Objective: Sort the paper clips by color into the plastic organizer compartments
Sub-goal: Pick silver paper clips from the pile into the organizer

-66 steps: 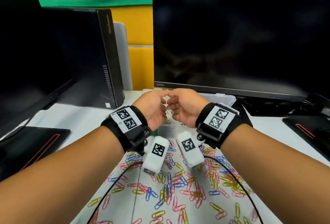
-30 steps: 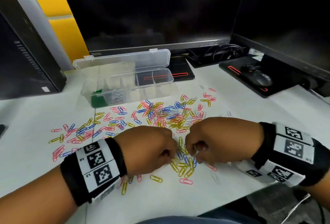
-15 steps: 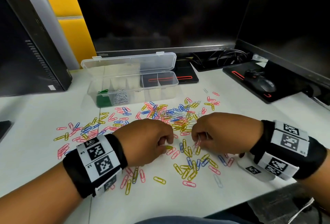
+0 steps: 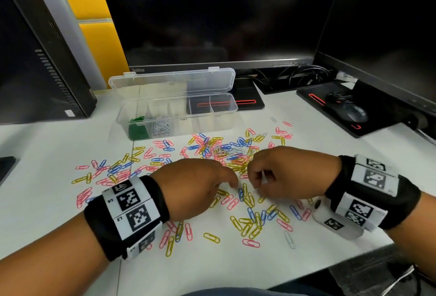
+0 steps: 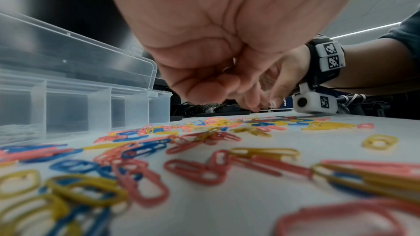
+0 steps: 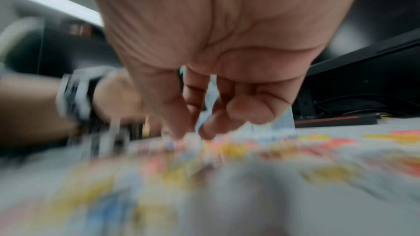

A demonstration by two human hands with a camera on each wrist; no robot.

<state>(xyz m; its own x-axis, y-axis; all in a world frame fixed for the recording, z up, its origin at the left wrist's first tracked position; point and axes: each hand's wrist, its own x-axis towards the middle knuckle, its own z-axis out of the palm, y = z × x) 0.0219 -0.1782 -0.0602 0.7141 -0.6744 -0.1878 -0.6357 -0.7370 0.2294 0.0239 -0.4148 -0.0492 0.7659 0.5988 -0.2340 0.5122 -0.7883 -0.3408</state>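
Pink, yellow, blue and silver paper clips (image 4: 221, 149) lie scattered on the white table. Behind them stands the clear organizer (image 4: 226, 109) with its lid open; green clips (image 4: 138, 128) fill its left compartment and silver clips (image 4: 161, 127) the one beside it. Both hands hover over the near part of the pile, fingertips down. My right hand (image 4: 258, 185) pinches a pale silver clip (image 4: 263, 177). My left hand (image 4: 232, 185) is curled, and in the left wrist view a silver glint (image 5: 227, 69) shows between its thumb and fingers. The right wrist view is blurred.
A large monitor stands behind the organizer and a second monitor at the right. A mouse (image 4: 354, 113) sits on a black pad at the right back. A black computer tower (image 4: 42, 59) stands at the left. The table's front edge runs close under my right wrist.
Both hands came down from above the organizer to the near part of the pile. Over the last half second they stayed there, working at the clips.
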